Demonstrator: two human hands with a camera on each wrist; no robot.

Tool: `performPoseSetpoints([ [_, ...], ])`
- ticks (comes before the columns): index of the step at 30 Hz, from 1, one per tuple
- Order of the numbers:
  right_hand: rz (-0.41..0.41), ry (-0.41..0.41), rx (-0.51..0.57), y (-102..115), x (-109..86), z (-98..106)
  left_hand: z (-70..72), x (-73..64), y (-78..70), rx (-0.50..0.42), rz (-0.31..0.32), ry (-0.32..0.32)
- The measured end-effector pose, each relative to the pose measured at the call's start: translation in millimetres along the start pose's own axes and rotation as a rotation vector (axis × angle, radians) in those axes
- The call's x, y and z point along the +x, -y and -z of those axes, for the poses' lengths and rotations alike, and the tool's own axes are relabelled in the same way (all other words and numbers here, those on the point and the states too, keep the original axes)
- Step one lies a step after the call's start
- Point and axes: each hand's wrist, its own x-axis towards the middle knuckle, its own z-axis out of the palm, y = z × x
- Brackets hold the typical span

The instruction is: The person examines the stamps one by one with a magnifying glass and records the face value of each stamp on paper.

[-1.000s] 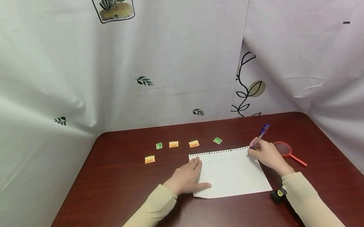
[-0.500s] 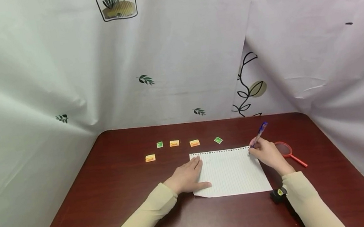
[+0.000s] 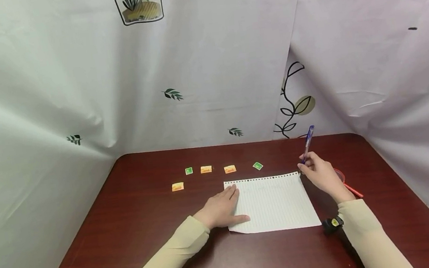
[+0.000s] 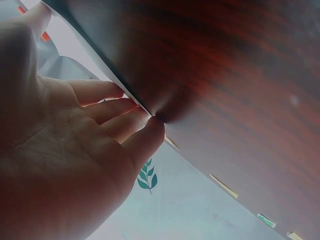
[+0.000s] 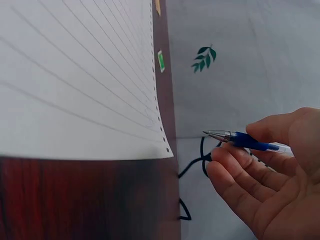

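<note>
A lined sheet of paper (image 3: 276,205) with a punched top edge lies on the table. My left hand (image 3: 221,208) rests on its left side, fingers straight and thumb apart; in the left wrist view the fingertips (image 4: 156,131) are right at the sheet's edge. At the sheet's upper right corner my right hand (image 3: 323,177) holds a blue pen (image 3: 308,141) between thumb and fingers, its cap end pointing up. The right wrist view shows the pen's metal tip (image 5: 215,134) off the paper, beyond the corner. Faint writing shows near the sheet's top edge.
A red magnifying glass (image 3: 354,190) lies right of the sheet, partly hidden by my right hand. Several small stamp-like pieces, such as an orange one (image 3: 229,169) and a green one (image 3: 258,166), lie behind the paper. White curtains (image 3: 204,62) surround the table (image 3: 133,200).
My right hand has lifted the pen off the paper and moved slightly right and away, the pen now more upright. It covers more of the magnifying glass. My left hand has stayed in place.
</note>
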Motion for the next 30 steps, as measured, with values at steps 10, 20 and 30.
performPoseSetpoints([
  [10, 0.002, -0.033, -0.053, -6.5, -1.0, 7.9, -0.4, -0.4, 0.6, -0.002, 0.002, 0.005],
  [20, -0.009, -0.008, -0.055, -15.7, -7.9, 10.0, 1.1, -1.5, -1.9, -0.002, 0.004, 0.008],
  [30, -0.023, 0.056, -0.122, -27.2, -13.0, 8.4, 2.7, -2.6, -3.2, 0.002, 0.009, 0.009],
])
